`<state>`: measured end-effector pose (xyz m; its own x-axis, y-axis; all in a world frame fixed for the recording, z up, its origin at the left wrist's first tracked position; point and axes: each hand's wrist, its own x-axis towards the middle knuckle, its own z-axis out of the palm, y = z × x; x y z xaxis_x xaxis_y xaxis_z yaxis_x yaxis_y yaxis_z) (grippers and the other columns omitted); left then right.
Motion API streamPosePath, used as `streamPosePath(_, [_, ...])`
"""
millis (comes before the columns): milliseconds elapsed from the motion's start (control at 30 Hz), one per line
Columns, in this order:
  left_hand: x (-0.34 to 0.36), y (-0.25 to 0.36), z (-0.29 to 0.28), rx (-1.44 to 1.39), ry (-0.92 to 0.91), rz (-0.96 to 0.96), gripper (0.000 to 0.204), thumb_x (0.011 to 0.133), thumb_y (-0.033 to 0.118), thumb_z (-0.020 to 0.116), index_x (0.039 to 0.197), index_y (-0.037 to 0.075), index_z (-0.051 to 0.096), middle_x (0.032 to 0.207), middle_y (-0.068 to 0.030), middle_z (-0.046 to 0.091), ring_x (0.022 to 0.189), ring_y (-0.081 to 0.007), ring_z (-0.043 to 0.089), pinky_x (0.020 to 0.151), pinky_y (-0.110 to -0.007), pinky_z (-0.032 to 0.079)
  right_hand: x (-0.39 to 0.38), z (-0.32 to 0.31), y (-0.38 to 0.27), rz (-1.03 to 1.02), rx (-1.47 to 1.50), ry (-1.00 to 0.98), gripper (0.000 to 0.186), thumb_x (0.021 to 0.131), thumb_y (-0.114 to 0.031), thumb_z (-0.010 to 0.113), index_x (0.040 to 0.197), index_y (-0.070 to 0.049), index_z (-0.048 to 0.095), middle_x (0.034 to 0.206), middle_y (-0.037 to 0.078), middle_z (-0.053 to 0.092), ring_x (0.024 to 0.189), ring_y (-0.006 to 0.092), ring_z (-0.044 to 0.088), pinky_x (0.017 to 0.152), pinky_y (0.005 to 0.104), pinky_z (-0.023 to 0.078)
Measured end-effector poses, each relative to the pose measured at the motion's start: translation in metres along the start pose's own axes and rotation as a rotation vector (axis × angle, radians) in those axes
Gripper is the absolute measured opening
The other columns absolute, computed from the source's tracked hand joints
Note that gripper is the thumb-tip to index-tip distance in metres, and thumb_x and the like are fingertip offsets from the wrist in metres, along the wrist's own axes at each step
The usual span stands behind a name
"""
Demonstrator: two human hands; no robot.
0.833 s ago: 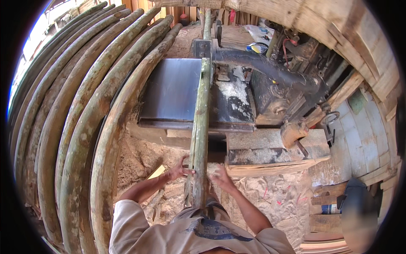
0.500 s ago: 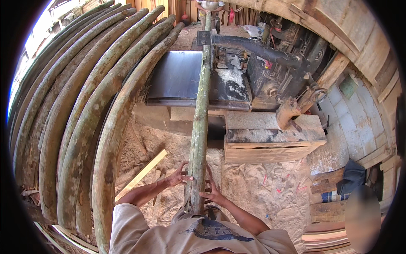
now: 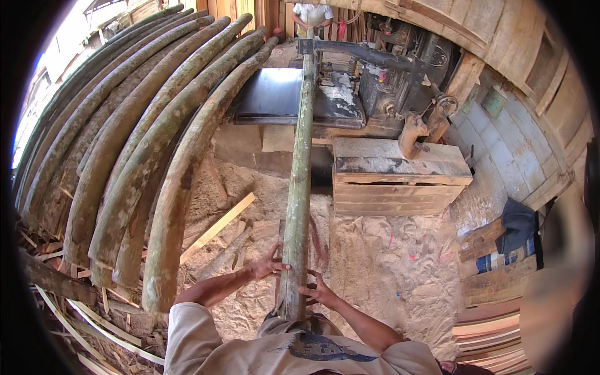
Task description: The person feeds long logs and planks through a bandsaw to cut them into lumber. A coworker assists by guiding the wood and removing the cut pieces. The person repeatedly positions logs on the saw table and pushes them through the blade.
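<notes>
A long, thin log (image 3: 299, 181) with greenish, blotchy bark runs straight ahead from my waist and lies across the black machine table (image 3: 267, 94). My left hand (image 3: 269, 263) grips its near end from the left side, thumb and fingers pressed on the bark. A little nearer to me, my right hand (image 3: 320, 291) holds the same end from the right. The log's near end sits against my body. Toward its far end it passes beneath the dark metal arm (image 3: 365, 53) of the sawing machine.
Several long logs (image 3: 172, 225) lean in a row at the left. A person (image 3: 312, 15) stands beyond the machine. Right of the log is a wooden box (image 3: 400, 181). A pale board (image 3: 219, 226) lies on sawdust (image 3: 381, 269); sawn boards (image 3: 490, 328) are stacked at lower right.
The view has shifted, so the machine and box sit higher in it and more of the far person shows. Both my hands keep their hold near the log's end.
</notes>
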<state>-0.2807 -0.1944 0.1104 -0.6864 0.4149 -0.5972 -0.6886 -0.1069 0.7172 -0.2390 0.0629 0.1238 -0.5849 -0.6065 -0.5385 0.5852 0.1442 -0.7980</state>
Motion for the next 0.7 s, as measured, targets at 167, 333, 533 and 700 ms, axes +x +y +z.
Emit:
streamPosePath(167, [-0.052, -0.071, 0.029, -0.006, -0.104, 0.044, 0.102, 0.077, 0.02, 0.079, 0.147, 0.031, 0.005, 0.142, -0.015, 0.041, 0.128, -0.0315, 0.04, 0.095, -0.052, 0.041, -0.068, 0.046, 0.055, -0.062, 0.032, 0.038, 0.101, 0.078, -0.043, 0.076, 0.145, -0.016, 0.006, 0.129, 0.022, 0.046, 0.11, 0.0304, 0.055, 0.08, 0.0437, 0.055])
streamPosePath(333, [-0.109, -0.128, 0.061, -0.003, -0.045, 0.021, 0.102, 0.078, 0.018, 0.078, 0.146, 0.031, 0.004, 0.141, -0.0159, 0.04, 0.125, -0.0317, 0.042, 0.093, -0.05, 0.043, -0.124, 0.085, 0.108, -0.027, 0.072, 0.0, 0.104, 0.076, -0.045, 0.077, 0.145, -0.011, 0.007, 0.133, 0.023, 0.042, 0.116, 0.0313, 0.052, 0.08, 0.0439, 0.056])
streamPosePath(533, [-0.171, -0.202, 0.095, 0.025, -0.073, 0.025, 0.11, 0.078, 0.022, 0.079, 0.149, 0.028, -0.005, 0.141, -0.0173, 0.041, 0.127, -0.0318, 0.042, 0.096, -0.053, 0.041, -0.203, 0.136, 0.162, -0.019, 0.027, 0.009, 0.104, 0.076, -0.047, 0.076, 0.146, -0.017, 0.006, 0.125, 0.02, 0.049, 0.1, 0.0281, 0.059, 0.079, 0.0432, 0.055])
streamPosePath(700, [-0.236, -0.26, 0.136, -0.003, -0.104, 0.009, 0.107, 0.078, 0.02, 0.077, 0.147, 0.032, -0.004, 0.141, -0.0174, 0.041, 0.128, -0.0314, 0.041, 0.098, -0.055, 0.039, -0.267, 0.178, 0.211, 0.008, 0.023, 0.004, 0.102, 0.077, -0.047, 0.076, 0.145, -0.019, 0.006, 0.124, 0.02, 0.05, 0.103, 0.0295, 0.059, 0.078, 0.0429, 0.056])
